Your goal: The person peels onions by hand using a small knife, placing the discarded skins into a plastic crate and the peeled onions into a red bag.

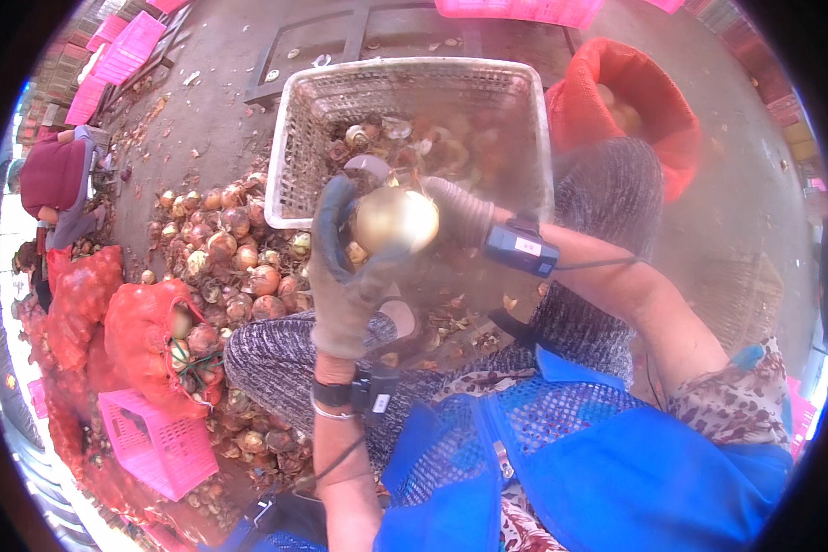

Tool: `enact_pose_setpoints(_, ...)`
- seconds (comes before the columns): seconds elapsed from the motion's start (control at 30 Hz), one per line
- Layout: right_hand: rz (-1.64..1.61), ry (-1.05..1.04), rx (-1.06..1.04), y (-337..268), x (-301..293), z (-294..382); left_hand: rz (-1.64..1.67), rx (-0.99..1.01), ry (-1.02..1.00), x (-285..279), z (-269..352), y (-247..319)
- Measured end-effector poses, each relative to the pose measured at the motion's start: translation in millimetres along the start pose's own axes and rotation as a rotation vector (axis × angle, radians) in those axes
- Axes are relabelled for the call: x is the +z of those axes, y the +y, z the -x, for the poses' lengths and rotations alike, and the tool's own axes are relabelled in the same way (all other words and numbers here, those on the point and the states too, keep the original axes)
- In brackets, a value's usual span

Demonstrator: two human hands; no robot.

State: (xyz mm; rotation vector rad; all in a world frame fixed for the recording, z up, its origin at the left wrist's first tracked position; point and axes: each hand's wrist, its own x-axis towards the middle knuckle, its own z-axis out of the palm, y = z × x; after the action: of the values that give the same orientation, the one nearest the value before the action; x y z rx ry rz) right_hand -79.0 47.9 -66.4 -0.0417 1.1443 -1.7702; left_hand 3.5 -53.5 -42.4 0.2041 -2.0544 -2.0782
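Note:
A large pale onion (pixel 395 219) is held over the near rim of a white plastic crate (pixel 414 65). My left hand (pixel 345 276), in a grey and dark coated work glove, grips it from the left and below. Behind the onion's right side is my right hand (pixel 455 207), in a light knitted glove. A curved greyish blade-like thing (pixel 368 165) shows just beyond the onion; whether my right hand holds it cannot be told. Onion skins and trimmings (pixel 421 138) lie in the crate. Both wrists carry strapped devices.
Unpeeled onions (pixel 241 241) are heaped on the floor at the left, beside red mesh sacks (pixel 138 331) and a pink plastic crate (pixel 159 441). An open red mesh sack (pixel 628 117) holding pale onions stands at the right. Another person (pixel 58 179) bends at the far left.

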Motion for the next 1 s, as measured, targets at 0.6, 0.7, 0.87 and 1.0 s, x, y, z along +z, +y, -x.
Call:
enact_pose_setpoints(0.6, -0.275, 0.252, -0.194, -31, -19, -9, 0.122, -0.159, 0.305, 7, 22, -33)
enact_pose_setpoints(0.7, -0.441, 0.209, -0.004, -23, -26, -3, 0.049, -0.186, 0.29, 3, 21, -40)
enact_pose_setpoints(0.87, 0.018, 0.257, 0.141, -6, -17, 12, -0.366, -0.104, 0.237, -5, 18, -71)
enact_pose_setpoints(1.0, 0.95, 0.247, -0.106, 0, -10, 20, -0.407, -0.145, 0.223, 0, 17, -71)
